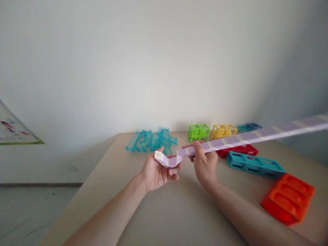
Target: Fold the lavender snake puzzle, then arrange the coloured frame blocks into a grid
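A long purple-and-white segmented twist toy [246, 137] stretches from the middle of the view out past the right edge, held above the table. My left hand [156, 171] cups its bent near end, palm up, fingers curled around the folded segments. My right hand [203, 162] grips the straight part just right of the bend, thumb on top.
On the beige table [133, 205] lie a heap of clear teal pieces [151, 140], a green frame cube [198, 132], a yellow frame block [222, 131], a red block [241, 150], a teal frame bar [255, 164] and an orange block [288, 198]. The table's left edge drops to the floor.
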The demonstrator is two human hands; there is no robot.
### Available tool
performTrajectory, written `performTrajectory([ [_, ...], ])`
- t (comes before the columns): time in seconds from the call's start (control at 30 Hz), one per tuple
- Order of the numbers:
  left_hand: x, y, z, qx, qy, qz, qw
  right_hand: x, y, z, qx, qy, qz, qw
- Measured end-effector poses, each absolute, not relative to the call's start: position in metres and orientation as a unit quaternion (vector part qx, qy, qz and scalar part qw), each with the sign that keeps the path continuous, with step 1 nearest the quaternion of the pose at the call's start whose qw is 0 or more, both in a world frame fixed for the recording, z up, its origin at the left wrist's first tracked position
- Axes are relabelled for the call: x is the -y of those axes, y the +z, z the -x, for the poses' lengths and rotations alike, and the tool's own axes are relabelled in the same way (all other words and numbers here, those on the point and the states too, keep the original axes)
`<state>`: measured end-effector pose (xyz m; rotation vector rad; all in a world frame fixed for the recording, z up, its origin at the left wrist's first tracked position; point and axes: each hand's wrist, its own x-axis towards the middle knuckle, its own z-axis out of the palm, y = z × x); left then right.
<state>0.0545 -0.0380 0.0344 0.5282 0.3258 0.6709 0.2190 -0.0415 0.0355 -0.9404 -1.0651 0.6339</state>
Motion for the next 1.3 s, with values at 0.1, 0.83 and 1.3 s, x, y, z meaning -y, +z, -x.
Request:
performTrajectory([
  [0.1,0.038,0.037,-0.055,-0.143,0.401,-0.256,0.868,0.045,0.037,-0.217,0.486,0.262,0.396,0.734],
  [0.83,0.032,0.035,-0.052,-0.402,0.209,-0.301,0.839,0.050,0.031,-0.213,0.540,0.466,0.287,0.640],
  [1.3,0.033,0.044,-0.058,-0.388,0.377,-0.189,0.820,0.048,0.022,-0.205,0.568,0.444,0.302,0.625],
])
